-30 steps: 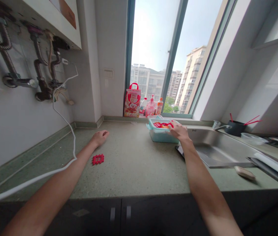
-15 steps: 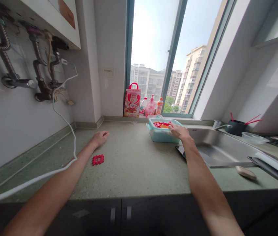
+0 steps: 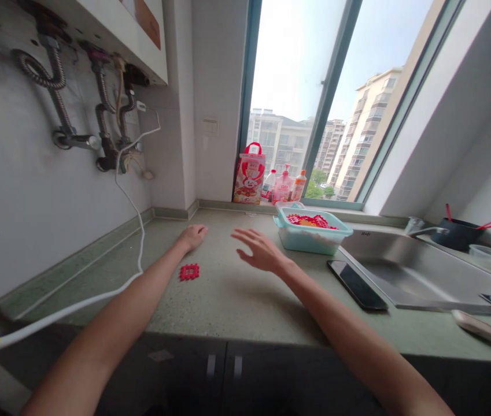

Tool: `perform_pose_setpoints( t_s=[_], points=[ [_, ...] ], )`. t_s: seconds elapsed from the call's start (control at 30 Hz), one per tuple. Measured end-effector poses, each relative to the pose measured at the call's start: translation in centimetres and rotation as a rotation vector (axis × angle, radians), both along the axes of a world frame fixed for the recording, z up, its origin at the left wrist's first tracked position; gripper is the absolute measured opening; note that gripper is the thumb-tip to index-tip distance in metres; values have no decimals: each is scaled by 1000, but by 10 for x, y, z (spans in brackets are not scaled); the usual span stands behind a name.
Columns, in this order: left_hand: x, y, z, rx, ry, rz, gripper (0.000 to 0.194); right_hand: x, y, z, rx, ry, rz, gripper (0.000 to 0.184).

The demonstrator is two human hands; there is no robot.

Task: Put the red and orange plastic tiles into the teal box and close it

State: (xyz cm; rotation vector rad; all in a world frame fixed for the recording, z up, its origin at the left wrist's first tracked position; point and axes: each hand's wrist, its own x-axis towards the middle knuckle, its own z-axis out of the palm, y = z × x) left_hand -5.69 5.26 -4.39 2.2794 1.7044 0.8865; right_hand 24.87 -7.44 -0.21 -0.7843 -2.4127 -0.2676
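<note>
On the counter, my left hand (image 3: 194, 237) rests with its fingers curled in; whatever they may hold is hidden. Just below its wrist lies a flat red square plastic piece with notched edges and a grid centre (image 3: 189, 272). My right hand (image 3: 259, 249) hovers over the middle of the counter, fingers spread, with nothing visible in it. To its right stands a light-blue plastic tub (image 3: 310, 240), filled with red and some orange plastic pieces (image 3: 308, 221).
A black phone (image 3: 357, 286) lies between the tub and the steel sink (image 3: 384, 271). Bottles (image 3: 283, 186) and a red-and-pink package (image 3: 250, 179) line the windowsill. A white cable (image 3: 76, 305) crosses the left side. A pale bar-shaped object (image 3: 476, 326) sits at the right front.
My right hand has left the tub and moved left over the counter, its fingers now spread. My left hand stays on the counter. The whole view has shifted, uncovering the phone.
</note>
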Motion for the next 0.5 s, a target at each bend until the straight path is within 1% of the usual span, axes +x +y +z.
perform_pose_setpoints(
  t_s=[0.07,0.1,0.13,0.2,0.27,0.37,0.43,0.5],
  points=[
    [-1,2,-1,5,-9,1,39,-49,-15,-17,-156,-97,159,65],
    [-2,3,-2,6,-14,2,39,-67,-21,-24,-217,-144,225,65],
    [-2,4,-2,6,-21,3,39,-80,-25,-29,-257,-175,276,59],
    [-3,5,-3,3,-32,5,39,-93,-27,-36,-301,-159,326,48],
    [-4,6,-4,-3,-40,7,42,-91,-23,-38,-314,-105,346,36],
    [-4,7,-3,-14,-46,11,44,-74,-11,-34,-286,-73,328,20],
    [-5,8,-4,-20,-50,9,45,-55,-1,-24,-187,-83,271,16],
    [-7,8,-4,-23,-56,3,46,-24,9,-6,-24,-62,167,19]
  ],
)
